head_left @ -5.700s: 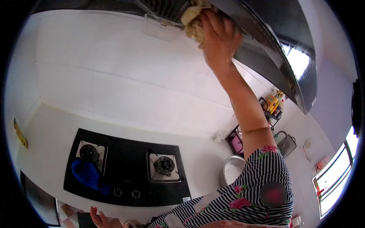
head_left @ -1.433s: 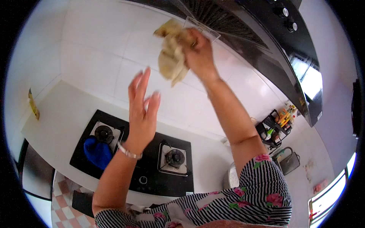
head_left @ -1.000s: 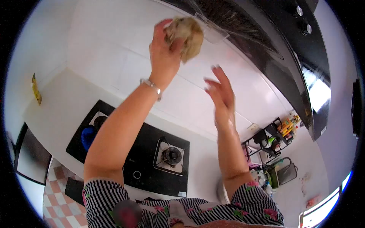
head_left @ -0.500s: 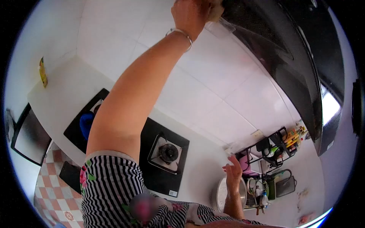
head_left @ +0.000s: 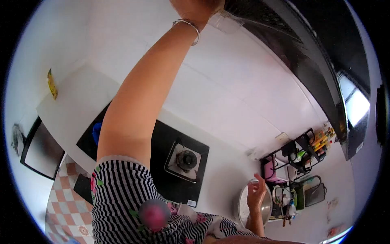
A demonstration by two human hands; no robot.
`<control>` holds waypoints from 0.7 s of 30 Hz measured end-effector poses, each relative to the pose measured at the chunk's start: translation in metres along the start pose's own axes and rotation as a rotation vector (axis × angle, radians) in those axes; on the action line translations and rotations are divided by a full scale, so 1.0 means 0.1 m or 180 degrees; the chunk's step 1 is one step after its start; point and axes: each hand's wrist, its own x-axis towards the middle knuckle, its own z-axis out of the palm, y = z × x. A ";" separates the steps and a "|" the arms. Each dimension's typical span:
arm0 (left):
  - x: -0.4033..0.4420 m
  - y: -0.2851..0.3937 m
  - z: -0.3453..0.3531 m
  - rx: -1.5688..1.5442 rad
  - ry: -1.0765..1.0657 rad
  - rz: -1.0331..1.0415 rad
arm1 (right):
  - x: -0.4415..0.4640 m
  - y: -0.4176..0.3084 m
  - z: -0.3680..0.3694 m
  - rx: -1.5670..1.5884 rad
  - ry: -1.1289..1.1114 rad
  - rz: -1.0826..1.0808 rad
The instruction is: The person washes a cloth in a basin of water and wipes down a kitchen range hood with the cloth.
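Note:
My left hand [head_left: 197, 7], with a silver bangle [head_left: 190, 23] at the wrist, is raised at the top edge of the view beside the black range hood [head_left: 280, 24]. Its fingers are cut off; half a second ago they were closed round something beige. A clear plastic cup [head_left: 228, 22] hangs under the hood's edge, close to that hand. Lower right, my right hand [head_left: 256, 193] is held up in front of a round metal basin [head_left: 243, 205]. Its fingers are parted and slightly bent, with nothing in them.
A black gas hob [head_left: 195, 146] with a round burner [head_left: 187, 160] lies below my left arm, a blue thing [head_left: 96, 132] on its far side. A black rack [head_left: 292, 152] with kitchen items stands at the right. A yellow packet [head_left: 52, 84] is at the left.
The view has shifted, so the hob, basin and rack sit further right. My left hand has moved up and left in view, and the beige thing has gone out of sight.

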 end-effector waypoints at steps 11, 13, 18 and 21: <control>-0.33 -0.14 -0.08 0.0643 -0.0878 0.0189 | -0.22 -0.11 0.07 -0.0398 0.0160 -0.0166; -0.39 -0.16 -0.02 0.0380 -0.0752 -0.0092 | -0.26 -0.08 0.06 -0.0521 0.0262 -0.0222; -0.76 0.19 0.32 -0.0559 -0.0672 -0.0055 | -0.28 -0.18 0.03 -0.0588 0.0341 -0.0022; -0.89 0.60 0.50 -0.0507 -0.1336 0.0138 | -0.26 -0.02 -0.03 -0.0590 0.0467 -0.0028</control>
